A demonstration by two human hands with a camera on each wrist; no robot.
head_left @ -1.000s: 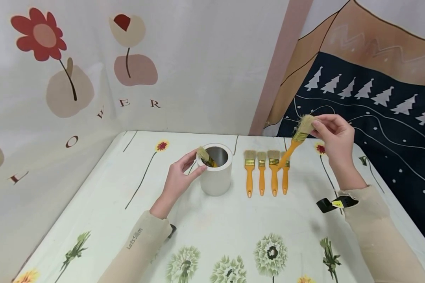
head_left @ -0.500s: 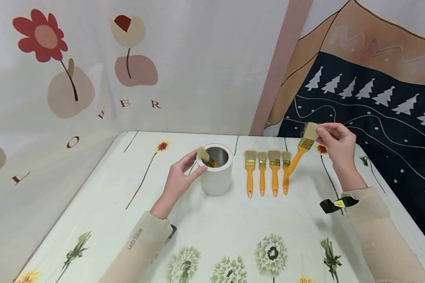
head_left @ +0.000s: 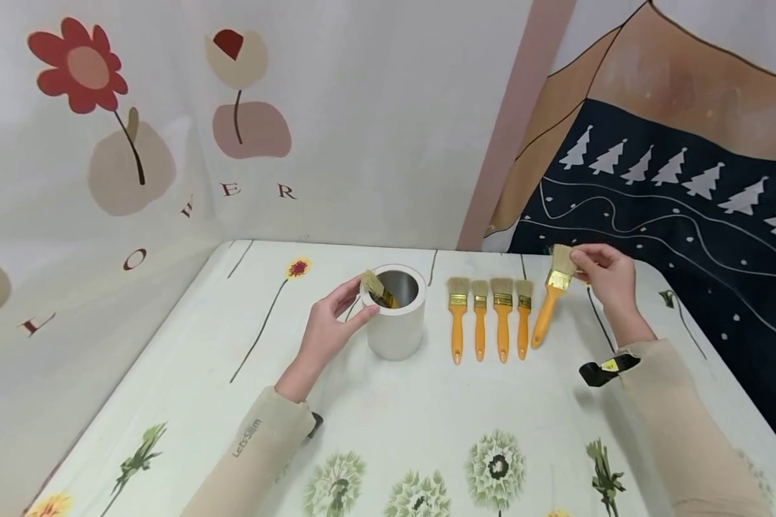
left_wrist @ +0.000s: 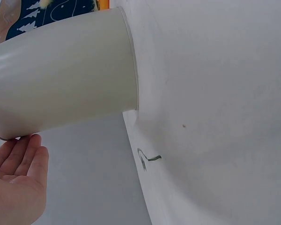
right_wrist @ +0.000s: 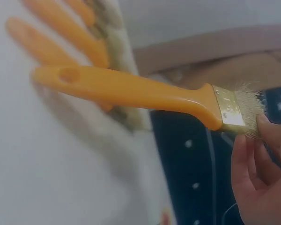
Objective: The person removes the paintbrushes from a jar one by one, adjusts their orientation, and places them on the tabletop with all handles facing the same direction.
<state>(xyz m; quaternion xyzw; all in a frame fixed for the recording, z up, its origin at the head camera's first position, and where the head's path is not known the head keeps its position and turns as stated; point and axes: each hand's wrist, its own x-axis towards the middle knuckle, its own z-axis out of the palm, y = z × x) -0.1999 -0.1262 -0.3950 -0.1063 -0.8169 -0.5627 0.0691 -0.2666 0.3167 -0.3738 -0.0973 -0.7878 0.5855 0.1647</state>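
A white cylindrical canister (head_left: 396,334) with a metal-lined inside stands on the table. One paintbrush (head_left: 379,289) leans in it, bristles up against the left rim. My left hand (head_left: 325,324) holds the canister by its upper left side, thumb at the front and fingers behind, as the left wrist view (left_wrist: 18,178) partly shows. My right hand (head_left: 611,281) pinches another paintbrush (head_left: 550,305) by its bristles between thumb and fingers. Its orange handle slants down toward the table, with the brass band catching light. In the right wrist view, the paintbrush's handle (right_wrist: 131,89) crosses most of the frame.
Several orange-handled paintbrushes (head_left: 481,323) lie in a row right of the canister, bristles pointing away. A flower-print cloth covers the table (head_left: 414,409). Printed curtains (head_left: 375,143) hang behind it, close to the far edge.
My right hand has come down, and its paintbrush has shifted from overlapping the row to just right of it, handle lower and steeper. The left hand and canister stay put.
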